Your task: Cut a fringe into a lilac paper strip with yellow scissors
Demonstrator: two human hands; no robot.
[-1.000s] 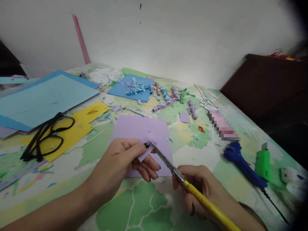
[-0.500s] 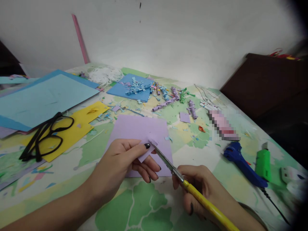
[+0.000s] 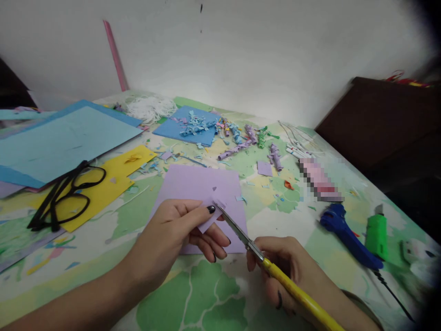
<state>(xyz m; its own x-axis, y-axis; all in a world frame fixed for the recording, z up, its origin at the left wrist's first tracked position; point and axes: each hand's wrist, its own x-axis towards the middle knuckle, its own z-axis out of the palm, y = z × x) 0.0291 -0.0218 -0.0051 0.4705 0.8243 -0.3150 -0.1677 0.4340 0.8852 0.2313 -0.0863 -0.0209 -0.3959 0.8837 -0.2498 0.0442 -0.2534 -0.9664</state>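
Pinched between thumb and fingers of my left hand (image 3: pixel 193 225) is a small piece of purple paper (image 3: pixel 208 223). My right hand (image 3: pixel 285 269) grips yellow-handled scissors (image 3: pixel 289 282), whose blades run up and to the left. The blade tips meet the paper's upper edge just beside my left thumb. Beneath both lies a larger purple sheet (image 3: pixel 203 181), with a tiny scrap (image 3: pixel 214 188) on it above my left thumb.
Black glasses (image 3: pixel 69 195) rest on yellow paper at left, near stacked blue sheets (image 3: pixel 76 138). Curled paper rolls (image 3: pixel 236 149) and scraps lie behind. To the right are a pixelated pink object (image 3: pixel 320 179), a blue glue gun (image 3: pixel 347 236) and a green cutter (image 3: pixel 376 234).
A small purple scrap now shows on the large sheet above my left thumb. My right thumb has shifted slightly on the scissors; the left hand stays in place.
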